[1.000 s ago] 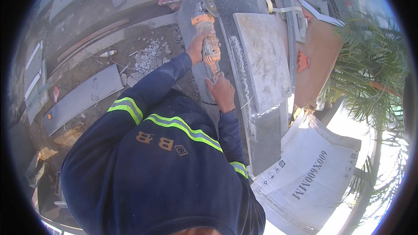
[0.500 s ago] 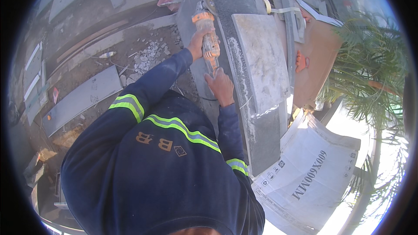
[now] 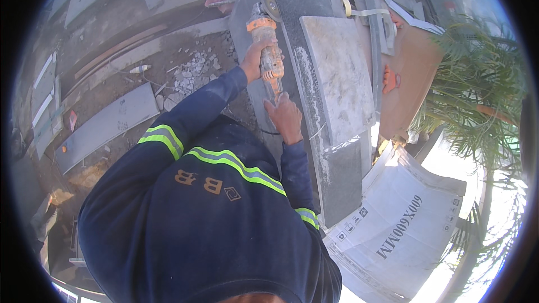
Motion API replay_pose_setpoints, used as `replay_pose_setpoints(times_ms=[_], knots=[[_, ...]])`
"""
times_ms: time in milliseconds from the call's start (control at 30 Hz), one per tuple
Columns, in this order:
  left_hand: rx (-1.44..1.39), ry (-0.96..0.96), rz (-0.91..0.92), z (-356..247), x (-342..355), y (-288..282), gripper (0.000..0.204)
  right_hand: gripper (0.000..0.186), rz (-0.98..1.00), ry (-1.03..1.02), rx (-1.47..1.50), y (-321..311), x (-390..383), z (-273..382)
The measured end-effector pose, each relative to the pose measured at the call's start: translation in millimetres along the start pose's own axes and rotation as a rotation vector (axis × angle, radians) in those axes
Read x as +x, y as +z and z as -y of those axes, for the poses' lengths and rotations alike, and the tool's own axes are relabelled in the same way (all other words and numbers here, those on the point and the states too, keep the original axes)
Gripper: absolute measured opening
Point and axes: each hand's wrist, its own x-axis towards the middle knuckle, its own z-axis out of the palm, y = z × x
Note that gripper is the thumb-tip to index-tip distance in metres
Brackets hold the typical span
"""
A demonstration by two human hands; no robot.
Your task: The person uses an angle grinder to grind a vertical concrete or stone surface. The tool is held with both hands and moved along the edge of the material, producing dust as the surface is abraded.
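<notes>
A dusty orange and grey angle grinder (image 3: 269,59) points away from me, gripped in both hands. My left hand (image 3: 254,59) is wrapped round its body behind the orange collar. Farther back, my right hand (image 3: 285,116) is closed round the narrow rear end of the handle. The round disc (image 3: 271,7) at the far end stands on edge beside the long edge of a dark grey stone slab (image 3: 306,0). Whether disc and slab touch, I cannot tell. A dark cord shows near my right wrist.
A lighter tile (image 3: 339,78) lies on the slab, with a roll of tape (image 3: 346,7) beyond it. Broken chips (image 3: 193,73) and a long grey tile piece (image 3: 106,129) litter the ground at left. Flattened cardboard (image 3: 404,224) and palm fronds (image 3: 477,90) are at right.
The grinder's disc has shifted very slightly, and its face shows more clearly. Both hands keep their hold, with the right wrist a little lower.
</notes>
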Motion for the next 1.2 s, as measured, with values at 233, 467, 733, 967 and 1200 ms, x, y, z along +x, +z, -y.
replay_pose_setpoints(times_ms=[233, 467, 733, 967, 1200], knots=[[-0.021, -0.009, -0.021, 3.1, -4.1, 1.6, 0.038, 0.045, -0.022, -0.018, -0.021, 2.3, -4.5, -3.5], [-0.026, -0.002, -0.013, 1.7, 2.9, 1.9, 0.038, 0.048, -0.012, -0.006, 0.013, 4.2, 3.0, -5.3], [0.001, 0.015, 0.011, -0.4, 17.0, -2.5, 0.041, 0.043, -0.072, -0.046, -0.022, 9.9, 14.4, -8.2], [-0.004, -0.005, -0.016, 1.7, 0.4, 1.5, 0.041, 0.043, -0.07, -0.05, -0.004, 10.8, 1.3, -8.4], [0.006, -0.018, -0.021, 6.2, -6.3, -2.4, 0.038, 0.044, -0.053, -0.034, -0.002, 8.2, -11.4, -4.9]])
